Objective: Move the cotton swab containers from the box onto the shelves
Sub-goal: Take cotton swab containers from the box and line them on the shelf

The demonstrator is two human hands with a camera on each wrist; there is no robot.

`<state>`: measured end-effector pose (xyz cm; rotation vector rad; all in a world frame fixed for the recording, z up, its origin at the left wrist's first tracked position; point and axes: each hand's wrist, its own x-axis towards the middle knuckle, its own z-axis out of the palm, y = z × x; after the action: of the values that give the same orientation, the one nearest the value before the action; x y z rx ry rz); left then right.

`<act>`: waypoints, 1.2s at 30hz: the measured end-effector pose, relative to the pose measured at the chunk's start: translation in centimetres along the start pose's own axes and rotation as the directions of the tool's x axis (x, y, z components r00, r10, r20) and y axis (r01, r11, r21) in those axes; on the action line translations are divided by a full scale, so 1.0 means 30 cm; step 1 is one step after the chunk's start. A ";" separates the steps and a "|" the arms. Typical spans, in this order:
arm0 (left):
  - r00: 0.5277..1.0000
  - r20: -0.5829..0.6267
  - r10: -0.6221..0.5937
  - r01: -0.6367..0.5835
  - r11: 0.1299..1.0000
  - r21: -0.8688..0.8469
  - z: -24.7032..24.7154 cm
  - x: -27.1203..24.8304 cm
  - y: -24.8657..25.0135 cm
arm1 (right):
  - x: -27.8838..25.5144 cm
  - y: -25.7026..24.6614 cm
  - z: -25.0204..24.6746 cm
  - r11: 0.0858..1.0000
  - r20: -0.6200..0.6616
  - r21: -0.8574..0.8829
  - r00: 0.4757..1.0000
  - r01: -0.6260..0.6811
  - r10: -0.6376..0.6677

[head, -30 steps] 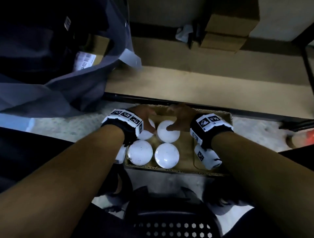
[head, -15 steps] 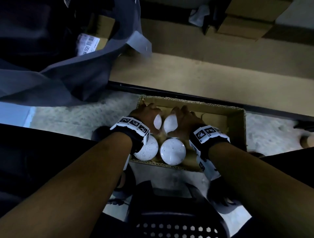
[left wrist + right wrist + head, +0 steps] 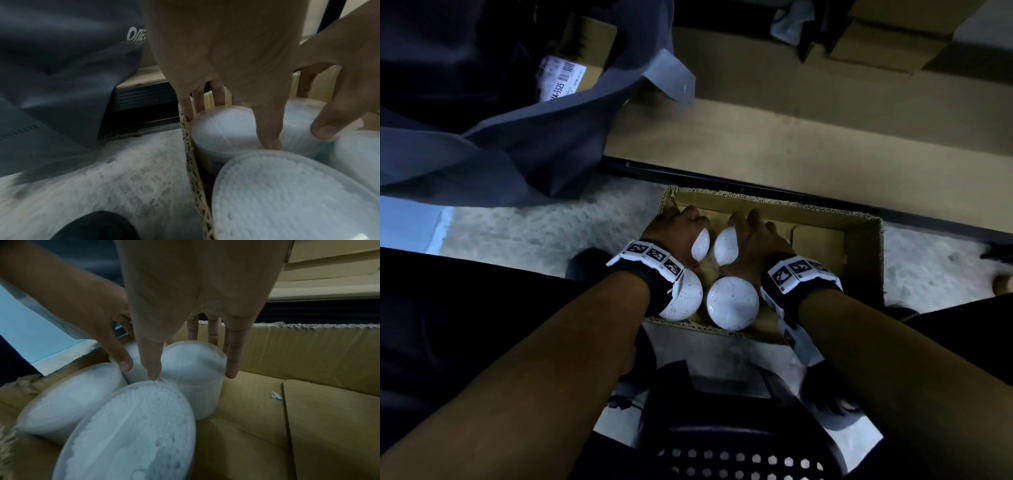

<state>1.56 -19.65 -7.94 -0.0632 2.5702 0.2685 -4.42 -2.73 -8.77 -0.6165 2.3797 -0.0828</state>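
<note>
A dim storeroom floor, with a cardboard box (image 3: 859, 274) set just before a low shelf (image 3: 808, 137). Nearest stand two untouched swab tubs (image 3: 732, 303). Behind them the left hand (image 3: 678, 233) wraps the far-left tub (image 3: 224, 128) and the right hand (image 3: 753, 236) wraps the far-right tub (image 3: 193, 368), fingers curled down their sides. Both tubs stand upright; the shelf lies straight ahead, beyond the box.

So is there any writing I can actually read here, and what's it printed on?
"5525", the readable end of a code on the white barcode label of the cardboard carton upper left; the characters before it and the small print are blurred.
"One", white logo letters on the dark grey fabric; the hand cuts off the rest.
Wristband markers: black-and-white patterns, no words.
Swab containers: no readable text.
</note>
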 end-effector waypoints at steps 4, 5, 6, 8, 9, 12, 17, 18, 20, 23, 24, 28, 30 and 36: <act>1.000 -0.006 -0.006 0.006 1.000 0.015 -0.004 -0.001 0.011 | -0.001 -0.007 -0.005 1.000 0.006 -0.013 1.000 -0.008 0.008; 1.000 -0.009 -0.005 0.005 1.000 0.022 -0.008 -0.003 0.014 | -0.003 -0.009 -0.008 1.000 0.010 -0.013 1.000 -0.011 0.011; 1.000 -0.011 -0.006 0.006 1.000 0.027 -0.011 -0.003 0.015 | -0.004 -0.011 -0.012 1.000 0.011 -0.010 1.000 -0.012 0.013; 1.000 -0.011 -0.008 0.008 1.000 0.021 -0.021 -0.007 0.021 | -0.012 -0.010 -0.023 1.000 0.009 0.000 1.000 -0.012 0.012; 1.000 -0.010 -0.008 0.008 1.000 0.018 -0.025 -0.010 0.025 | -0.018 -0.012 -0.028 1.000 0.012 0.003 1.000 -0.010 0.010; 0.999 -0.030 -0.012 0.012 1.000 0.004 -0.037 -0.018 0.040 | -0.036 -0.013 -0.045 1.000 0.006 -0.012 1.000 -0.013 0.013; 0.992 -0.121 0.020 -0.029 0.997 -0.066 -0.082 -0.054 0.058 | -0.071 -0.012 -0.105 1.000 0.006 0.000 1.000 -0.002 0.002; 0.992 -0.121 0.021 -0.026 0.999 -0.043 -0.097 -0.062 0.066 | -0.078 -0.012 -0.117 1.000 0.000 -0.004 1.000 -0.003 0.003; 0.991 -0.130 0.013 -0.012 1.000 0.009 -0.125 -0.073 0.079 | -0.088 -0.017 -0.138 0.999 -0.042 -0.033 0.999 0.002 -0.004; 0.991 -0.130 0.024 -0.016 0.998 0.057 -0.189 -0.089 0.098 | -0.101 -0.023 -0.184 0.999 -0.075 -0.034 0.997 0.024 -0.026; 0.993 -0.116 0.019 -0.011 0.997 0.070 -0.204 -0.094 0.104 | -0.106 -0.020 -0.195 0.999 -0.076 -0.031 0.997 0.031 -0.033; 0.991 -0.134 0.000 0.014 0.994 0.107 -0.283 -0.119 0.128 | -0.143 -0.019 -0.267 0.998 -0.126 -0.050 0.991 0.043 -0.049; 0.985 -0.170 -0.001 0.023 0.992 0.124 -0.312 -0.141 0.144 | -0.174 -0.026 -0.307 0.997 -0.146 -0.071 0.988 0.043 -0.053; 0.978 -0.204 0.034 -0.002 0.988 0.154 -0.423 -0.187 0.186 | -0.248 -0.021 -0.408 0.995 -0.201 -0.095 0.978 0.044 -0.063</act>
<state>-0.84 -16.82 6.53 -0.0109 2.7900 0.0737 -6.86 -1.15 5.26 -0.7463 2.5764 -0.0655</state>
